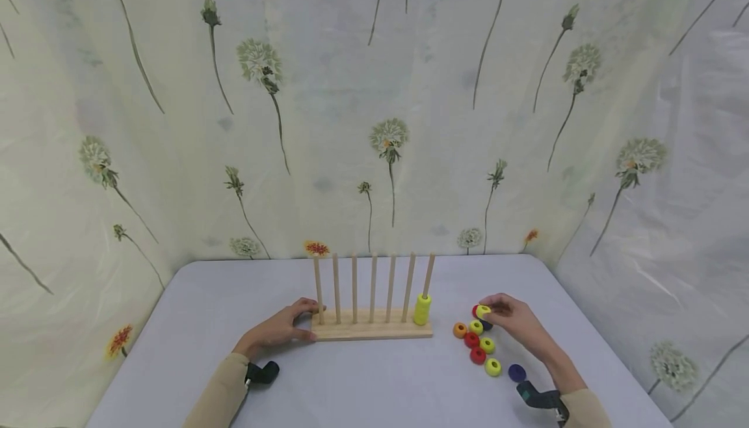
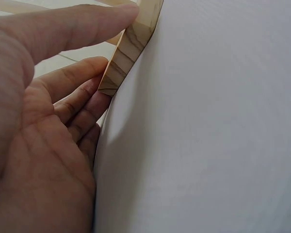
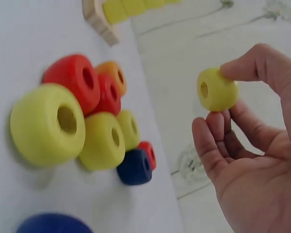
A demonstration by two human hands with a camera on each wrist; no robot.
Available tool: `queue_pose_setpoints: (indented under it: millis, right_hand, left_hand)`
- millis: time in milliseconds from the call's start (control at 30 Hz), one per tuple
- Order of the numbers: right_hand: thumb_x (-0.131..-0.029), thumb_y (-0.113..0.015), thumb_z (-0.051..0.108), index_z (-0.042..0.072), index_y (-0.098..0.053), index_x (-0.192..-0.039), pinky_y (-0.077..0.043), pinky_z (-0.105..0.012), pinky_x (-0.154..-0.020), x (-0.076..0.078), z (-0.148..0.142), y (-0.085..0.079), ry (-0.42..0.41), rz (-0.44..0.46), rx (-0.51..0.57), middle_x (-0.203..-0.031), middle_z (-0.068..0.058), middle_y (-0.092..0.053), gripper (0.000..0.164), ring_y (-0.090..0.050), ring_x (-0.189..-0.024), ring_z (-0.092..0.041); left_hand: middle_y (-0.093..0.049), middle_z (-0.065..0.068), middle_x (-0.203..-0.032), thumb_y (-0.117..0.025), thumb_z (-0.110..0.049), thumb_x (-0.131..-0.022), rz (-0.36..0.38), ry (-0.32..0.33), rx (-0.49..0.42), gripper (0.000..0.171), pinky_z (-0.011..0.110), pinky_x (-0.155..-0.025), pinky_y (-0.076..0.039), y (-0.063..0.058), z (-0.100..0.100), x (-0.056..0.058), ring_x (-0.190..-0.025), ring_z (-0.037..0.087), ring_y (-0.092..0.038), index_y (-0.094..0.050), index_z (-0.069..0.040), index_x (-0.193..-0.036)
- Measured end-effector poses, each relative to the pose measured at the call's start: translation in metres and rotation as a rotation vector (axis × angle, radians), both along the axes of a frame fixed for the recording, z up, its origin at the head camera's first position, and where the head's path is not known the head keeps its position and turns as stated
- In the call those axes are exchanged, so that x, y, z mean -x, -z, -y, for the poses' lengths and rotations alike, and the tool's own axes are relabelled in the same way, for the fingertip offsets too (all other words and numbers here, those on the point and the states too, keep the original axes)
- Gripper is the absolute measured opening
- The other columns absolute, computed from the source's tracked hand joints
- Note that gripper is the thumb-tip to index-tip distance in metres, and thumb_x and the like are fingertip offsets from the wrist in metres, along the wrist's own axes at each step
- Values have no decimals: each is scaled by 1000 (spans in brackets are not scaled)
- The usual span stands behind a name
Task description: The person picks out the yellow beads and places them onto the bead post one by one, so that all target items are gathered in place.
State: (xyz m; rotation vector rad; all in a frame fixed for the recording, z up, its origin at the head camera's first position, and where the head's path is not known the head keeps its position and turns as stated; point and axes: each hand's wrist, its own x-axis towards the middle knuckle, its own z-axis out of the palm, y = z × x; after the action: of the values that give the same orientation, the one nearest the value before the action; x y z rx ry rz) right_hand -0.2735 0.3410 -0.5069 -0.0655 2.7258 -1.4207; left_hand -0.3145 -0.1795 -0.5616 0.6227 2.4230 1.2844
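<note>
At the left end of the wooden rack (image 1: 371, 332), the left hand (image 1: 282, 326) pinches it between thumb and fingers, probably to steady it on the tabletop (image 1: 380, 389). To the rack's right, by the loose beads (image 1: 471, 340), the right hand (image 1: 519, 325) has its fingers clamped on the sides of a yellow bead (image 3: 218, 91), which leaves its hole clear. Stacked yellow beads (image 1: 421, 312) sit around the rightmost peg (image 1: 430, 274), which lines them up
</note>
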Motion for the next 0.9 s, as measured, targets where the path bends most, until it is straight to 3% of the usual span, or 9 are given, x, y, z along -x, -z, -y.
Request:
queue_pose_setpoints:
  millis: [167, 567, 900]
  right_hand:
    - [-87, -71, 32, 6, -59, -118, -52, -30, -88, -6, 13, -10, -17, -45, -7, -118, -10, -63, 42, -61, -104, -19]
    - [-88, -70, 23, 6, -58, -117, -53, -22, -83, -12, 46, -32, -20, -98, -5, -117, -11, -62, 35, -61, -101, -21]
    - [-89, -69, 22, 8, -59, -116, -54, -25, -81, -14, 66, -47, 11, -139, -43, -115, -11, -61, 32, -59, -103, -23]
  left_hand:
    - [-41, 6, -143, -79, -30, -79, -23, 23, -2, 67, 58, -113, -24, 0, 0, 1, -137, 32, -34, -52, -12, -137]
    - [-42, 8, -142, -79, -29, -79, -30, 28, -12, 66, 58, -112, -25, 1, 1, 1, -137, 33, -35, -52, -11, -137]
    - [-41, 5, -142, -78, -28, -81, -8, 29, -24, 64, 58, -112, -24, 0, 1, 0, -137, 32, -34, -52, -17, -138]
